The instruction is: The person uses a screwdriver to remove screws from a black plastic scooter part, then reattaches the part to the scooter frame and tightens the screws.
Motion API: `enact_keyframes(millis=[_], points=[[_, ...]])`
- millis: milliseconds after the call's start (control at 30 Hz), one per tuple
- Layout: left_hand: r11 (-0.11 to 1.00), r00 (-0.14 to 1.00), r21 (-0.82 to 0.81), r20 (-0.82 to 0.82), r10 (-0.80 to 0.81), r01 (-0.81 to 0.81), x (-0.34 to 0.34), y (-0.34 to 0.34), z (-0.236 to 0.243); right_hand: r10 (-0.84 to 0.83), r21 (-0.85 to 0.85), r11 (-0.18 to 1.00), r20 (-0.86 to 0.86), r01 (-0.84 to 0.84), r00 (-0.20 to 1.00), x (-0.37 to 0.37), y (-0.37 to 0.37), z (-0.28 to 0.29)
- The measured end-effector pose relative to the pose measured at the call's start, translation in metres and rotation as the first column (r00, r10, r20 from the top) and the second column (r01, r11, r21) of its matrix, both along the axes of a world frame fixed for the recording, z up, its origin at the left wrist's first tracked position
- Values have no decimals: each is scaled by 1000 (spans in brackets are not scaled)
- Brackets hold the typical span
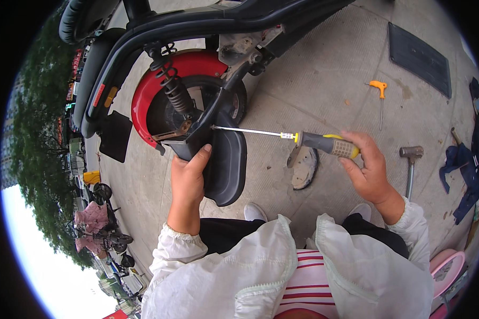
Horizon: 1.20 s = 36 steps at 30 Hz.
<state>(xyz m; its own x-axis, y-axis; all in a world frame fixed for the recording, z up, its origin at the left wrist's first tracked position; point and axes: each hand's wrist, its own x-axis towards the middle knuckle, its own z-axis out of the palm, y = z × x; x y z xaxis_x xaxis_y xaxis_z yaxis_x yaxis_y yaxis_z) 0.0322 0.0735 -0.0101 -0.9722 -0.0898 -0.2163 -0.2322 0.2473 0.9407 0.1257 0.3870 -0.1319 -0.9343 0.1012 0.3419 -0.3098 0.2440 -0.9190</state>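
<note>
My left hand [189, 178] grips a black plastic footboard or panel [223, 175] low on the dark two-wheeler frame [143, 29], beside a coil spring shock [175, 87] and red rear fender [143, 101]. My right hand [367, 173] holds the grey and yellow handle of a long screwdriver [327, 143]; its shaft runs leftward, with the tip at the bracket by the panel's upper part. Whether the tip sits in a screw head is too small to tell. A worn patch or hole [303, 173] in the pavement lies below the screwdriver.
An orange-handled tool [378, 87], a hammer [410, 165], a black mat [418, 58] and dark cloth [455, 165] lie on the paving [335, 95] to the right. A pink basin [446, 268] sits lower right. Parked two-wheelers [106, 234] and trees line the left.
</note>
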Motion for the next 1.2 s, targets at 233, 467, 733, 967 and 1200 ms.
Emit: enact_keyframes(millis=[233, 467, 733, 967, 1200], points=[[975, 994, -196, -7, -110, 106, 14, -2, -3, 507, -773, 595, 572, 218, 645, 7, 20, -21], [985, 996, -149, -7, -87, 85, 10, 4, -1, 136, -420, 901, 513, 110, 848, 3, -7, -10], [993, 997, -92, 30, -74, 77, 9, -6, 1, -3, -1, 1000, 116, 3, 993, 3, -2, -10], [981, 988, -122, 2, -154, 153, 10, -7, -1, 294, -533, 843, 577, 78, 762, 3, 12, -11], [986, 987, -66, 63, -148, 152, 11, -4, -2, -73, 29, 997, 109, 70, 991, 1, 4, -11]])
